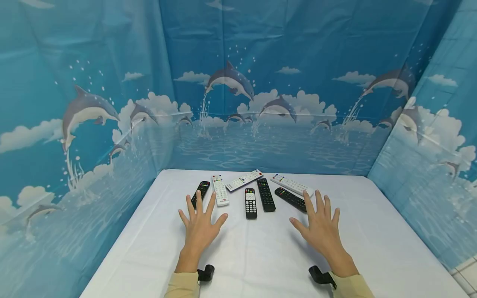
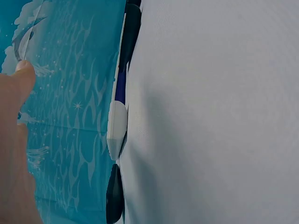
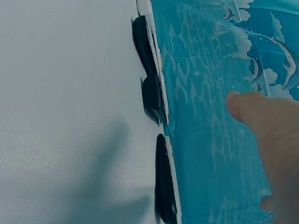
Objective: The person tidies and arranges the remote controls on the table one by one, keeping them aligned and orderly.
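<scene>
My left hand hovers over the white table with its fingers spread, holding nothing. Its fingertips overlap a black remote control in the head view; a white remote control lies just right of that one. Fingers also spread and holding nothing, my right hand is nearest a black remote control and a white remote control. Between the hands lie a small black remote with pale buttons, a longer black remote and a slanted white remote.
A white cloth covers the table. Blue dolphin-print curtains stand along its back and both sides. Black wrist straps sit at the sleeve cuffs. Pale floor tiles show at the lower right.
</scene>
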{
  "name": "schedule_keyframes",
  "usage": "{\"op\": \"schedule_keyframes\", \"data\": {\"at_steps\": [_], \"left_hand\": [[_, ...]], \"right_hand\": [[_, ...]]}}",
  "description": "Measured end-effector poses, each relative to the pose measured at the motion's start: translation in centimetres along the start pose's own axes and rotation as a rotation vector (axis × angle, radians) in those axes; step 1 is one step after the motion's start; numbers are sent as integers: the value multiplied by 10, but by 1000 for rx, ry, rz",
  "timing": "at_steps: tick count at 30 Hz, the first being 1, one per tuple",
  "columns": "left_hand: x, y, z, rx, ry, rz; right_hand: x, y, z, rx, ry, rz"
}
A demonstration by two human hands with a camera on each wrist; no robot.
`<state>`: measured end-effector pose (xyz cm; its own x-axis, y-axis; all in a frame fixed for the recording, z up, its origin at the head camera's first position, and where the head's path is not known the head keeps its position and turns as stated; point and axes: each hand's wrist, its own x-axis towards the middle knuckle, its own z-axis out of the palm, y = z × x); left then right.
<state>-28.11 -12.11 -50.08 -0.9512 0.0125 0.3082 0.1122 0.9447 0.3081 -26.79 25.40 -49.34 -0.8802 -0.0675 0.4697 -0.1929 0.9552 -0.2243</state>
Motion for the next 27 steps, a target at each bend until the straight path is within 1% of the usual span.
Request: {"op": "schedule_keyframes", "data": {"at_steps": [3, 8, 10, 12, 15, 17, 20, 24, 27], "left_hand": [[1, 0, 0, -3, 9, -5], [5, 3, -1, -51, 39, 28], [4, 5, -1, -58, 27, 33], [3, 7, 0, -62, 9, 24], [1, 8, -4, -77, -1, 9], [1, 8, -8, -94, 3, 2], [5, 7, -17, -125, 23, 4], [12, -1, -32, -167, 12, -5], [19, -9, -44, -175, -5, -8]], "right_hand": [[3, -1, 1, 29, -12, -3], [8, -6, -1, 118, -22, 8], [9, -9, -2, 145, -36, 17], [8, -11, -5, 171, -61, 25], [8, -18, -9, 210, -90, 35], [11, -24, -13, 249, -108, 41], [22, -35, -19, 320, -133, 39], [38, -53, -24, 434, -192, 24], [50, -69, -26, 517, -234, 19]]}}
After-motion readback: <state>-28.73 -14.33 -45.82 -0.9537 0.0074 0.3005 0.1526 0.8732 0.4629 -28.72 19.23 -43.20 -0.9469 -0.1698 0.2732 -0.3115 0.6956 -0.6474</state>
